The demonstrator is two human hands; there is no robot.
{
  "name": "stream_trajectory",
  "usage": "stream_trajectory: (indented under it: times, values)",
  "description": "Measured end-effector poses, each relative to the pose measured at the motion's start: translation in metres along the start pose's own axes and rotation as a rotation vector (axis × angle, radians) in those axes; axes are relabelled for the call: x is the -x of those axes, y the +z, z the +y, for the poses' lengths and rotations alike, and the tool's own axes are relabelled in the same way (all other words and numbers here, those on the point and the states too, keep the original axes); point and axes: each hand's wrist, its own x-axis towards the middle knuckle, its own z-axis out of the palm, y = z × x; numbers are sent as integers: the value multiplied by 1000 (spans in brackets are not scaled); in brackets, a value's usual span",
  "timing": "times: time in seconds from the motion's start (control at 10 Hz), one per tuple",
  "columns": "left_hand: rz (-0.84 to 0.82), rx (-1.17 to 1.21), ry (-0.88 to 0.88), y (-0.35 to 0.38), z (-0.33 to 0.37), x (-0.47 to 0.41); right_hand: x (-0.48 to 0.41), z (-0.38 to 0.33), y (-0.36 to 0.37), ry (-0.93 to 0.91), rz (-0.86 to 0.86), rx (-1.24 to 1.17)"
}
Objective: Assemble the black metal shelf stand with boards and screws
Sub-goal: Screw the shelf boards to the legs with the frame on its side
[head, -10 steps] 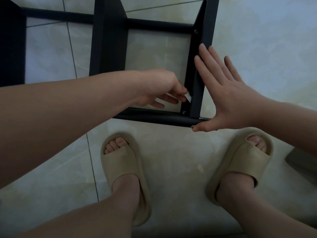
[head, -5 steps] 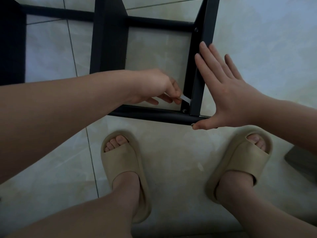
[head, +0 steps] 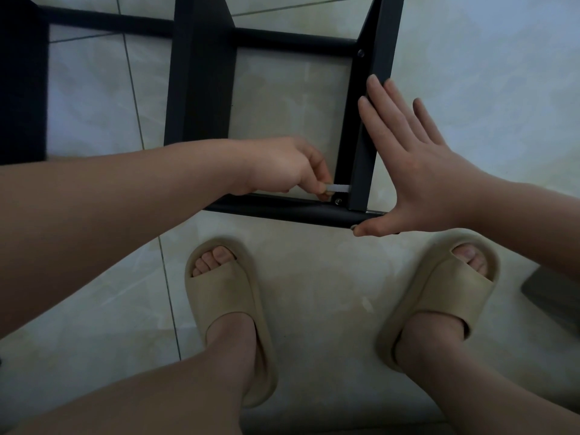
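Below the black frame (head: 282, 211), beige slippers (head: 226, 293) stand on pale tiles (head: 317, 309).

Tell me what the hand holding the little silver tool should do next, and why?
Probably turn the silver tool a little to tighten that corner. The left hand pinches it with its tip against the black upright, just above a screw, while the right hand lies flat, bracing it. Whether the tip sits in a screw is hidden.
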Motion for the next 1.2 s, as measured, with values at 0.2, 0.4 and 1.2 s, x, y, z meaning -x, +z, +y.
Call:
stream_trajectory:
  times: [0.2, 0.4, 1.2]
  values:
    - [-52, -10, -24, 1, -3, -1, 0, -1, -1, 8, -13, 6]
    - [109, -208, 43, -12, 3, -3, 0, 0, -2, 4, -11, 3]
    - [187, 398, -50, 7, 11, -17, 0, 0, 0, -2, 19, -20]
